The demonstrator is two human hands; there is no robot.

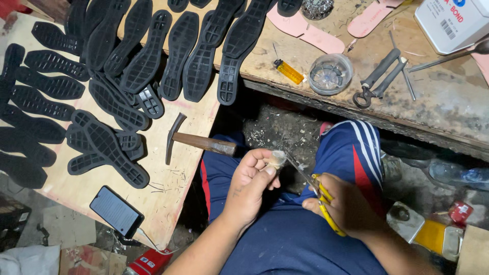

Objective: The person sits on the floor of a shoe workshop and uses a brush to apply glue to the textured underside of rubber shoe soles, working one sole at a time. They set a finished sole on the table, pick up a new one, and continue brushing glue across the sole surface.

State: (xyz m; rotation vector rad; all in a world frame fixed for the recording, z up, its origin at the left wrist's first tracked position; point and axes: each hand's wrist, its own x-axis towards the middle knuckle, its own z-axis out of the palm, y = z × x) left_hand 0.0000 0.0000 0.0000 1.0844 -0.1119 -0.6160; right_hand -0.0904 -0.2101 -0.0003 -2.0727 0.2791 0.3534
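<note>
My left hand [250, 179] pinches a small pale, fuzzy piece [276, 160] between thumb and fingers, above my lap. My right hand [342, 205] grips yellow-handled scissors [317, 187], whose blades reach up and left to the pale piece. Both hands hover over my blue trousers with white and red stripes [356, 153].
Many black rubber shoe soles [127, 66] cover a wooden board [173, 193] at left, with a hammer [196, 141] and a phone [116, 211]. The workbench [448, 112] behind holds a yellow lighter [288, 71], a glass ashtray [330, 74], pliers [379, 76], pink insoles [305, 30] and a white can [453, 20].
</note>
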